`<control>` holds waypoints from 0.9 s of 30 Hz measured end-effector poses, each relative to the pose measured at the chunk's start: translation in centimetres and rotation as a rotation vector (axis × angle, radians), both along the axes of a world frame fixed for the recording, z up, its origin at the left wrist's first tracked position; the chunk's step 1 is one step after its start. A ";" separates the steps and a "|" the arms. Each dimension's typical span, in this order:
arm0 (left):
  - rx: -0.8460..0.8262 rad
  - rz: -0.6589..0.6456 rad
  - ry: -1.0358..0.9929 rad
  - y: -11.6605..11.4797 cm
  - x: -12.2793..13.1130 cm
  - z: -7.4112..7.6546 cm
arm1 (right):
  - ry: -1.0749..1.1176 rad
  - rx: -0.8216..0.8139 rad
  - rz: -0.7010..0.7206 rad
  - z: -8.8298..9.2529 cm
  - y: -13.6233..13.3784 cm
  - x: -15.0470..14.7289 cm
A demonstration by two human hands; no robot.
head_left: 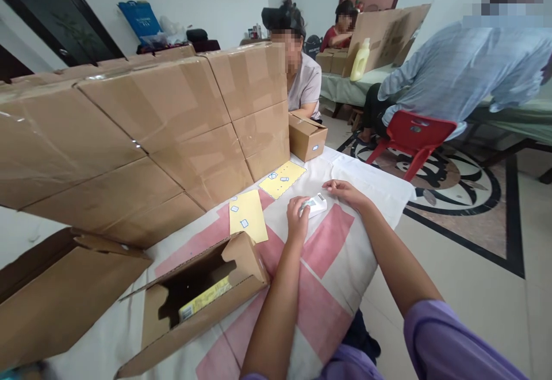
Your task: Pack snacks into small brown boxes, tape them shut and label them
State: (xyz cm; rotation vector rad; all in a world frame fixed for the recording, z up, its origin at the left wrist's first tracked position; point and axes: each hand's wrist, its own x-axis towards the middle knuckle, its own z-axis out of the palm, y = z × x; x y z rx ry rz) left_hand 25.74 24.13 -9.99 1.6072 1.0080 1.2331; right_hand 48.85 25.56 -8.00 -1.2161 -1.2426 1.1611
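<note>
My left hand (298, 214) is wrapped around a small white object (317, 204), box-like, with a dark patch near its far end; its exact kind is unclear. To the right of it, apart from the object, is my right hand (345, 191), thumb and fingers drawn together in a pinch. Whatever lies between those fingertips, if anything, is too small to make out. Beyond my left hand lie two yellow sheets, one farther off (290, 174) and one nearer (257, 227), both carrying small pale pieces with blue outlines.
An open cardboard box (252, 259) with a yellow package (207, 298) inside stands to my left, another carton (64, 305) beyond it. Stacked cartons (190, 110) form a wall along the table. A small carton (308, 138) stands at the far end, near a seated person.
</note>
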 end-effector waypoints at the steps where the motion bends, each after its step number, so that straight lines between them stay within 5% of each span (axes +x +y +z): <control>1: 0.012 0.001 0.009 -0.1 0.0 0.0 | 0.023 0.018 -0.020 -0.1 0.0 0.0; 10: 0.099 0.082 0.082 -0.2 0.4 -0.4 | 0.101 0.136 -0.143 -1.1 -0.1 -0.1; 18: 0.213 0.296 0.254 -0.9 1.1 -0.5 | 0.103 0.191 -0.197 -1.3 -0.8 -2.7; 27: 0.339 0.390 0.503 -0.4 2.0 2.3 | -0.063 0.277 -0.184 -2.6 -0.4 -6.1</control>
